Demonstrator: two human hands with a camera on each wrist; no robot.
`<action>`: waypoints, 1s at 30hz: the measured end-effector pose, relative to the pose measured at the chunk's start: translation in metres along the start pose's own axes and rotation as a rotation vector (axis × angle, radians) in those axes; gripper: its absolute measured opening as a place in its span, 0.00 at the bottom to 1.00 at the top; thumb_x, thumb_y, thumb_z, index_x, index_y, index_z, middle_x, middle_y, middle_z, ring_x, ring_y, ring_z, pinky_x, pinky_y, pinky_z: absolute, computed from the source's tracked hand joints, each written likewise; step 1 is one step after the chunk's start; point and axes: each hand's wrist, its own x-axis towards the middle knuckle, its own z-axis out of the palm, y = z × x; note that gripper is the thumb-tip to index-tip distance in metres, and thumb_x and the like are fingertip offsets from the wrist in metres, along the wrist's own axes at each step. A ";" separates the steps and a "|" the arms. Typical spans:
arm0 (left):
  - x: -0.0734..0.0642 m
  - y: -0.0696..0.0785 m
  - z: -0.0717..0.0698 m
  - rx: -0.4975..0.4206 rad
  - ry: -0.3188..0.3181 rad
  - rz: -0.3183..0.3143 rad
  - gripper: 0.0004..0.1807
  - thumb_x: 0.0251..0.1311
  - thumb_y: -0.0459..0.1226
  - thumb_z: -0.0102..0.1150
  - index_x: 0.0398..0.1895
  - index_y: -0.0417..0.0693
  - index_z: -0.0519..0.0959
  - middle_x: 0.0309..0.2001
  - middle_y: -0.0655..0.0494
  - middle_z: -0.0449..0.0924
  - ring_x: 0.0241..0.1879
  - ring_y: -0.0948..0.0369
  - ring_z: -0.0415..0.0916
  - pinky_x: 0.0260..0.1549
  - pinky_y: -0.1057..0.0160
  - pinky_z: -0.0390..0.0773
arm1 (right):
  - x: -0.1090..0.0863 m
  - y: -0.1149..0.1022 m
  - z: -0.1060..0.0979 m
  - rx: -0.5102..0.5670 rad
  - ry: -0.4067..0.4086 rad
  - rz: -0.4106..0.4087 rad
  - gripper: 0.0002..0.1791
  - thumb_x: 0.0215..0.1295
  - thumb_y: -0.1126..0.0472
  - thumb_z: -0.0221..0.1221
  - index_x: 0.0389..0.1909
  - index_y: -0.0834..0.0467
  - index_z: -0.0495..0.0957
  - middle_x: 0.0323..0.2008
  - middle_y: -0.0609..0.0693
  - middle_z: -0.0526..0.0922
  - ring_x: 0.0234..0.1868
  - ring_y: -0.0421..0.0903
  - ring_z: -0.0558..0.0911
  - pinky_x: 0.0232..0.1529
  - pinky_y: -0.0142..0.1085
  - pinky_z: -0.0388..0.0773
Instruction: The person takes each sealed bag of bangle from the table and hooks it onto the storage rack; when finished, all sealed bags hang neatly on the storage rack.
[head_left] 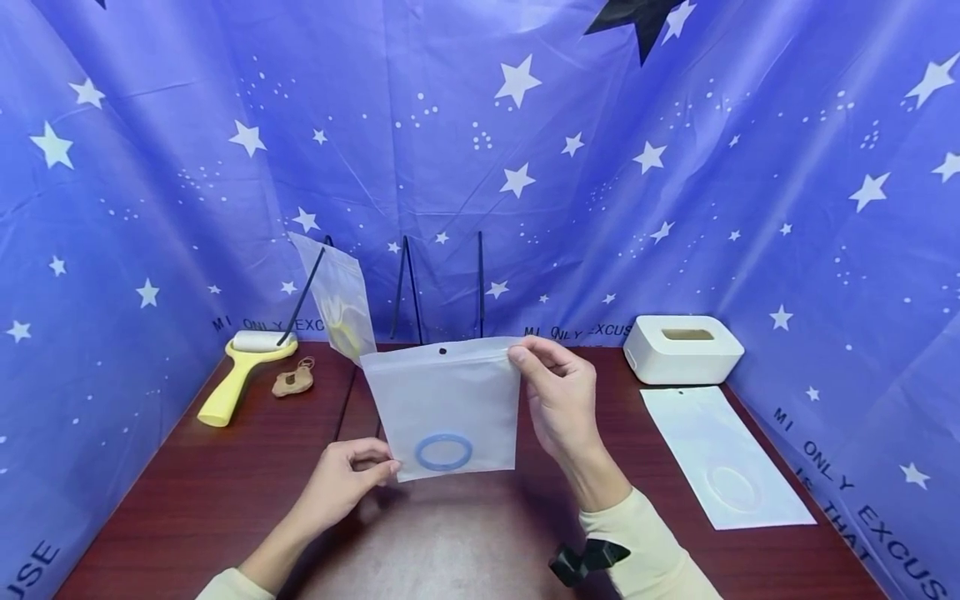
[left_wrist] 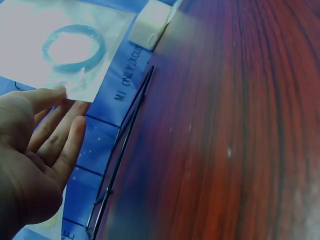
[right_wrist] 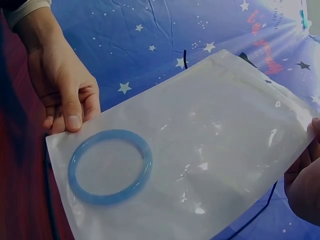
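Note:
Between my two hands a white, frosted zip bag (head_left: 442,400) is held up over the table, its hole-punched edge on top. A light blue bangle (right_wrist: 147,155) lies inside, low in the bag. The left hand (head_left: 341,479) pinches the bag's lower left corner; in the left wrist view its thumb is in front and the other fingers reach behind. Up at the top right corner, the right hand (head_left: 562,387) grips the bag between thumb and fingers.
Behind the bag stands a black wire rack (head_left: 481,283); a clear bag (head_left: 345,283) with something yellow hangs on its left prong. At left lie a yellow lint roller (head_left: 225,396) and a brown keychain (head_left: 292,381). At right, a white tissue box (head_left: 684,358) and another ring-holding bag (head_left: 697,425).

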 end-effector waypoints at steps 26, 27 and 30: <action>-0.013 -0.008 -0.041 0.104 0.139 -0.102 0.08 0.64 0.37 0.70 0.40 0.41 0.87 0.33 0.51 0.90 0.28 0.64 0.86 0.32 0.64 0.86 | 0.009 0.027 0.030 -0.245 -0.090 -0.019 0.09 0.61 0.75 0.67 0.41 0.75 0.84 0.27 0.40 0.89 0.30 0.34 0.83 0.34 0.26 0.80; -0.013 -0.008 -0.042 0.104 0.142 -0.111 0.09 0.64 0.38 0.70 0.40 0.41 0.87 0.33 0.50 0.90 0.28 0.64 0.86 0.32 0.64 0.86 | 0.010 0.028 0.031 -0.250 -0.087 -0.019 0.10 0.60 0.75 0.67 0.41 0.77 0.83 0.27 0.39 0.89 0.30 0.34 0.83 0.34 0.26 0.80; -0.011 -0.010 -0.044 0.103 0.152 -0.138 0.10 0.63 0.38 0.71 0.42 0.40 0.87 0.33 0.50 0.90 0.28 0.64 0.85 0.32 0.64 0.86 | 0.012 0.033 0.031 -0.265 -0.076 -0.024 0.12 0.61 0.74 0.68 0.42 0.79 0.82 0.27 0.38 0.88 0.29 0.33 0.82 0.34 0.25 0.79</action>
